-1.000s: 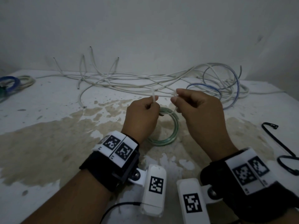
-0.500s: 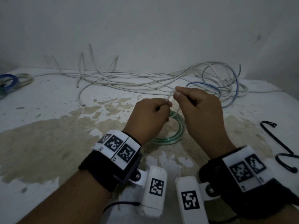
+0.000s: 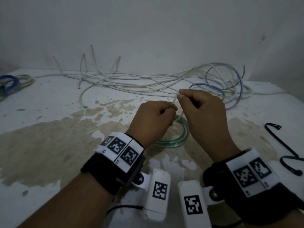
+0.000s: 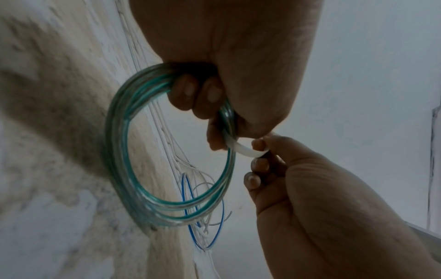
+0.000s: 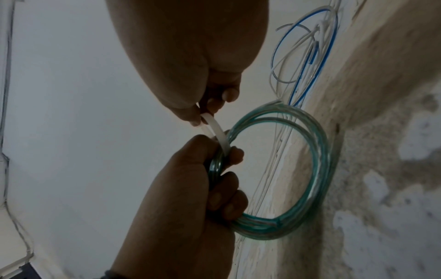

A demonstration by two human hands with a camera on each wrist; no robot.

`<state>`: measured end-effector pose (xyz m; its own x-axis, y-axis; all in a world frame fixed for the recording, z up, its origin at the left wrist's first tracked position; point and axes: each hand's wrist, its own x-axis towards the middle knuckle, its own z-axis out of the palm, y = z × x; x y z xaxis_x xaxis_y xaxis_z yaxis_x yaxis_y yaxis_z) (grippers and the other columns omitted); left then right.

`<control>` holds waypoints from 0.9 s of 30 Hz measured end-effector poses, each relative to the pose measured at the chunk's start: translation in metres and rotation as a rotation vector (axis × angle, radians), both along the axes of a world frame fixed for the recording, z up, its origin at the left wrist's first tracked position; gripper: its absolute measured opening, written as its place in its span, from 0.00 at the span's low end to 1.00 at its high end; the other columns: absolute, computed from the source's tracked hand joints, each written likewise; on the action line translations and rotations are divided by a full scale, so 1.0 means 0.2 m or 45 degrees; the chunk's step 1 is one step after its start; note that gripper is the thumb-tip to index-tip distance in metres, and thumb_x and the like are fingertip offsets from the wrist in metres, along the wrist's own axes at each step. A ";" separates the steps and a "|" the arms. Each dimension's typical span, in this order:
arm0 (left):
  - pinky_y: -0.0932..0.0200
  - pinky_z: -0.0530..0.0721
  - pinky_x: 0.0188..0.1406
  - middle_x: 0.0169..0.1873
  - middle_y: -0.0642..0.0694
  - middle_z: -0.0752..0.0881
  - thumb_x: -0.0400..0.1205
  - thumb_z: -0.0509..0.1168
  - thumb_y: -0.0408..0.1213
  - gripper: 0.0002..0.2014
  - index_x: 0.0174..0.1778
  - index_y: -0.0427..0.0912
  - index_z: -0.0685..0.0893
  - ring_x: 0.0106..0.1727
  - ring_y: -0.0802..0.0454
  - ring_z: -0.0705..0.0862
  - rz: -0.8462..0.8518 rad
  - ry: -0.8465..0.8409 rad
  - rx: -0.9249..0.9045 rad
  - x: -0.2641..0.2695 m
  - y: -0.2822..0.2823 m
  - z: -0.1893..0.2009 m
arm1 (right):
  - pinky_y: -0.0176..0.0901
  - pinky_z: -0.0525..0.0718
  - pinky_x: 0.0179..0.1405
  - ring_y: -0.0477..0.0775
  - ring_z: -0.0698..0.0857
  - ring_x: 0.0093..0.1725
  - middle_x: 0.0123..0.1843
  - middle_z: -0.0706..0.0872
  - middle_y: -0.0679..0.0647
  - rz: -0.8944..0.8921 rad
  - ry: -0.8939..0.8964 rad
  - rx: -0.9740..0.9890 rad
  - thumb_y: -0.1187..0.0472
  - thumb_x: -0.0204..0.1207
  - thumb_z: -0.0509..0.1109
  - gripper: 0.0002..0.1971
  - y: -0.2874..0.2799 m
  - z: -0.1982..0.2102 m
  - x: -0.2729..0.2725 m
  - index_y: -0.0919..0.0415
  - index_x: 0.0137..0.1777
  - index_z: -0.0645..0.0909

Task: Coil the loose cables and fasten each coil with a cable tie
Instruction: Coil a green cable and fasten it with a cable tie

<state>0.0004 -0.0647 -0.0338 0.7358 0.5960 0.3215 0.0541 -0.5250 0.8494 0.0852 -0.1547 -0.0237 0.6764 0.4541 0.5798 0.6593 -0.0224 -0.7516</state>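
A coil of clear green cable (image 3: 179, 141) hangs from my left hand (image 3: 158, 119), whose curled fingers grip its top above the stained table. A white cable tie (image 3: 174, 100) is looped round the coil at that grip. My right hand (image 3: 195, 107) pinches the tie's free end between thumb and forefinger, just up and right of the left fist. In the left wrist view the tie (image 4: 241, 149) bends from the coil (image 4: 119, 151) to the right fingertips (image 4: 259, 144). The right wrist view shows the tie (image 5: 216, 128) running taut from the coil (image 5: 319, 160).
A tangle of loose white cables (image 3: 131, 83) lies along the wall at the back. Blue and white loops (image 3: 236, 79) sit behind my right hand. A bent black wire (image 3: 287, 145) lies at the right. Blue and cream coils (image 3: 11, 80) rest at the far left edge.
My hands came together with the tie's ends. The right hand now draws the tie's end up and to the right, away from the left fist. The coil has shifted slightly right.
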 end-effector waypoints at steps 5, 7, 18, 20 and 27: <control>0.52 0.82 0.37 0.33 0.44 0.90 0.80 0.60 0.33 0.12 0.41 0.43 0.90 0.33 0.46 0.87 0.003 -0.003 0.042 0.00 0.00 0.01 | 0.18 0.74 0.42 0.28 0.82 0.39 0.40 0.85 0.41 0.007 0.025 -0.010 0.63 0.77 0.69 0.07 -0.01 0.00 0.00 0.56 0.51 0.88; 0.50 0.80 0.37 0.30 0.43 0.88 0.80 0.60 0.36 0.13 0.38 0.39 0.90 0.32 0.46 0.86 -0.003 0.000 0.090 0.00 -0.01 0.00 | 0.22 0.76 0.38 0.33 0.83 0.38 0.34 0.84 0.36 0.029 0.000 -0.036 0.65 0.76 0.70 0.08 -0.01 0.01 0.00 0.50 0.42 0.85; 0.50 0.84 0.41 0.33 0.47 0.89 0.75 0.55 0.42 0.19 0.45 0.43 0.90 0.34 0.52 0.86 0.006 -0.051 0.179 0.00 0.00 -0.02 | 0.21 0.72 0.26 0.32 0.79 0.25 0.23 0.84 0.37 0.320 0.343 -0.111 0.65 0.78 0.68 0.05 -0.06 0.05 0.03 0.57 0.44 0.83; 0.56 0.81 0.40 0.30 0.51 0.87 0.77 0.55 0.43 0.18 0.45 0.44 0.90 0.34 0.55 0.85 0.023 -0.057 0.208 0.01 0.00 -0.02 | 0.22 0.74 0.28 0.32 0.80 0.26 0.24 0.84 0.37 0.281 0.330 -0.048 0.66 0.77 0.68 0.05 -0.05 0.05 0.02 0.57 0.43 0.83; 0.46 0.75 0.34 0.23 0.40 0.82 0.78 0.54 0.45 0.22 0.29 0.32 0.82 0.29 0.45 0.79 0.091 -0.091 0.358 0.02 0.02 -0.04 | 0.23 0.75 0.29 0.33 0.81 0.27 0.25 0.83 0.42 0.305 0.298 0.049 0.66 0.76 0.70 0.01 -0.04 0.06 -0.04 0.60 0.44 0.83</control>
<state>0.0044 -0.0608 -0.0413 0.6645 0.5256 0.5312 0.0446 -0.7374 0.6740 0.0781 -0.1628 -0.0122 0.6701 0.5968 0.4413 0.4519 0.1437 -0.8804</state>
